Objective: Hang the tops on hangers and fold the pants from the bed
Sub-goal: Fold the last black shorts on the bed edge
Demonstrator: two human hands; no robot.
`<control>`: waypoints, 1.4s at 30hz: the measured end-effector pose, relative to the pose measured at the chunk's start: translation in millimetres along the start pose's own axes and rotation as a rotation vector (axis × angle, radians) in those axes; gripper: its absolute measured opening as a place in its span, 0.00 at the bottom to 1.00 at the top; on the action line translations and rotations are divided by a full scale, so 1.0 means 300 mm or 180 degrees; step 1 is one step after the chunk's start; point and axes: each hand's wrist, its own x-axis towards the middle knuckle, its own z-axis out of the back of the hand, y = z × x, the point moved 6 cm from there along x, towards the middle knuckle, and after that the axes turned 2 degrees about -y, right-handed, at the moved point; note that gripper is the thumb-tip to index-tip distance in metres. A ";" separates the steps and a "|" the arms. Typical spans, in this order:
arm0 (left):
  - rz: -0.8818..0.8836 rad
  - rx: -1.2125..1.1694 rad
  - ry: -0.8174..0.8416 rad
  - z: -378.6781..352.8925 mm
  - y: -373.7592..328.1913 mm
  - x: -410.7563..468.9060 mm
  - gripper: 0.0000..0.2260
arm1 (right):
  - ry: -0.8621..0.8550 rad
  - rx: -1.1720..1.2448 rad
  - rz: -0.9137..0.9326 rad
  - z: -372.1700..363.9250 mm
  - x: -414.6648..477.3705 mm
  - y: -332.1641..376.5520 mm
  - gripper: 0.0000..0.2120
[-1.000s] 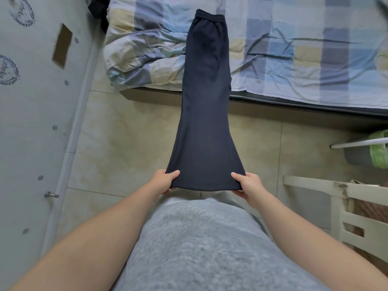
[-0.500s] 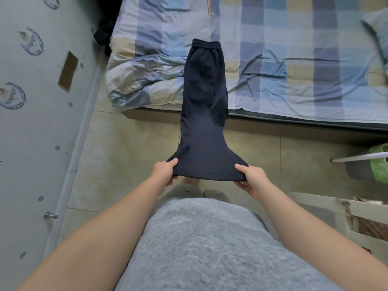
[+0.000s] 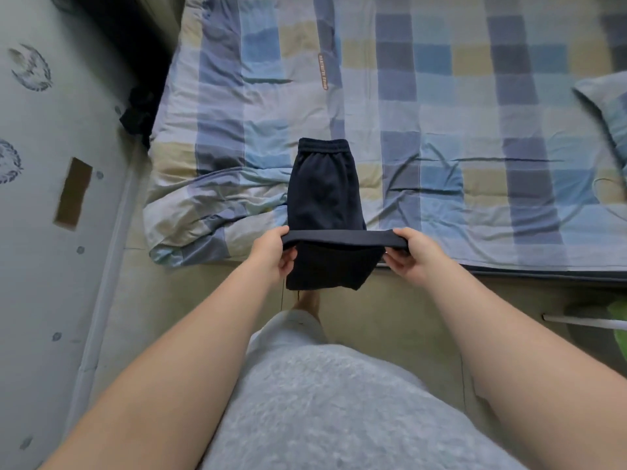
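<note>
Head view. Grips the near end of the dark pants (image 3: 324,191) with left hand (image 3: 273,254) and right hand (image 3: 415,256), one each side. Runs long, straight away from both hands, waistband farthest.

The person wore a fuzzy heather-grey fleece top (image 3: 339,418) over pale grey trousers (image 3: 291,329); the left hand (image 3: 274,254), right hand (image 3: 412,256), forearms (image 3: 190,361) and one foot (image 3: 307,301) were bare.

Bed (image 3: 543,272) spread with a checked sheet (image 3: 441,96) in blue, yellow and grey, bunched at the near left corner. On it, waistband end of dark pants (image 3: 322,188), remainder drooping past the near edge. Pillow (image 3: 607,106) far right. Dark bundle (image 3: 139,113) at left edge, perhaps clothing.
</note>
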 end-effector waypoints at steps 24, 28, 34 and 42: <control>0.0473 0.0302 0.0763 -0.528 -0.507 0.956 0.22 | 0.0413 0.0435 -0.0672 -0.557 1.065 0.383 0.31; 0.0382 0.0750 0.0541 -0.443 -0.334 0.960 0.20 | 0.0449 0.0284 -0.0870 -0.457 1.053 0.238 0.26; 0.0597 0.1573 0.0233 -0.278 -0.030 0.927 0.11 | 0.0332 -0.0090 -0.1164 -0.279 1.004 -0.030 0.23; 0.0943 0.2093 -0.0186 -0.129 0.297 0.947 0.11 | 0.0040 -0.1115 -0.1406 -0.102 1.029 -0.329 0.19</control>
